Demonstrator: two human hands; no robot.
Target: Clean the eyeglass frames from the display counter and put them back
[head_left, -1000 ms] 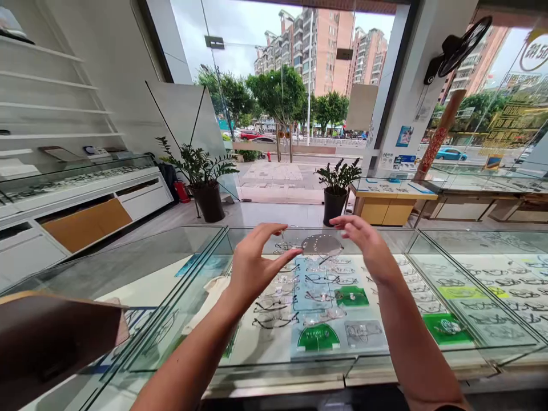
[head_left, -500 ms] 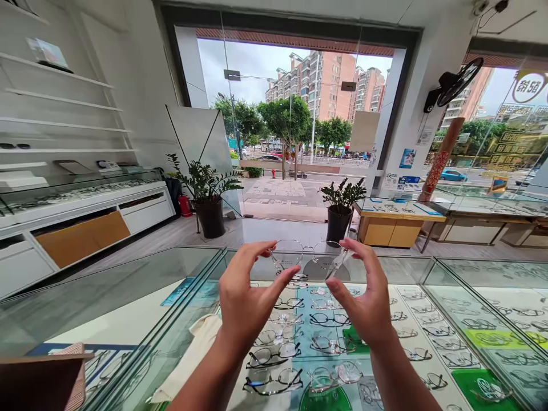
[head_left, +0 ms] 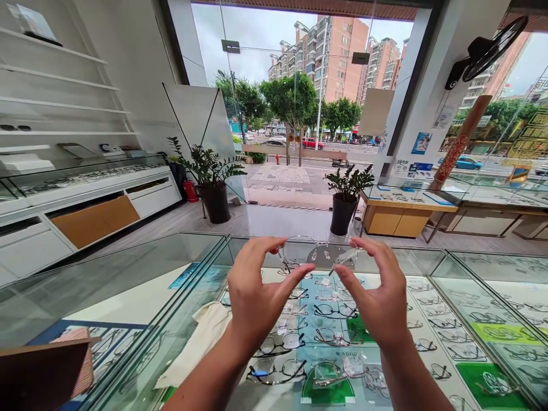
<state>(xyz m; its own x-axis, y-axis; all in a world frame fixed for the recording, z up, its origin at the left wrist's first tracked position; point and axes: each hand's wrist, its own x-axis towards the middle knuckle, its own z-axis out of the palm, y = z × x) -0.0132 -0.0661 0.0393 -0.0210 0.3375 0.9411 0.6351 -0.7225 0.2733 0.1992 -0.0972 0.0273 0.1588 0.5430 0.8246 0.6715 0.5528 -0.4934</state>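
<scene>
A pair of thin, round-rimmed eyeglasses (head_left: 298, 249) is held up over the glass display case, between my two hands. My left hand (head_left: 256, 288) pinches its left end with the fingertips, the thumb stretched below the lens. On the opposite end, my right hand (head_left: 382, 294) grips it near the hinge. A small pale tag (head_left: 347, 260) hangs by the right lens. Below the hands, rows of eyeglasses (head_left: 335, 310) lie in the case, some with dark rims and some clear. Beside my left forearm lies a cream cloth (head_left: 201, 341).
Glass panel edges (head_left: 171, 308) of the counter run along both sides. A brown box-like object (head_left: 47, 365) sits at the lower left. Beyond the counter stand two potted plants (head_left: 215, 202), a glass door front, and a low wooden display cabinet (head_left: 396, 220) at right.
My view has tipped down and shifted slightly. Both hands have moved a little to the right in view with the eyeglasses, which now appear turned at a different angle.
</scene>
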